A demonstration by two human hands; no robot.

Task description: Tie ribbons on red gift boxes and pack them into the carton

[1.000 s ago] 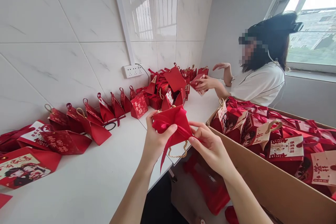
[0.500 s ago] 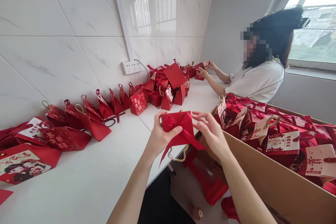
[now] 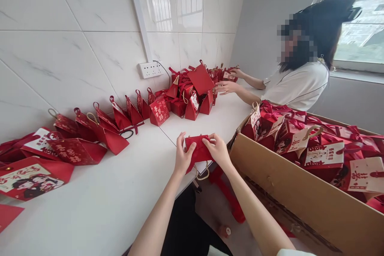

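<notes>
Both my hands grip one small red gift box at the near edge of the white counter. My left hand clasps its left side with the thumb on top. My right hand pinches its top right corner. A gold rope handle dangles beneath the box, over the counter edge.
A row of red triangular gift boxes lines the tiled wall, with a heap further along. A large cardboard carton full of red boxes stands at my right. A person in white reaches into the heap. A wall socket sits above.
The box came down to the counter edge and its loose red flaps are now folded in. My right hand, open and apart half a second ago, closed onto the box's top.
</notes>
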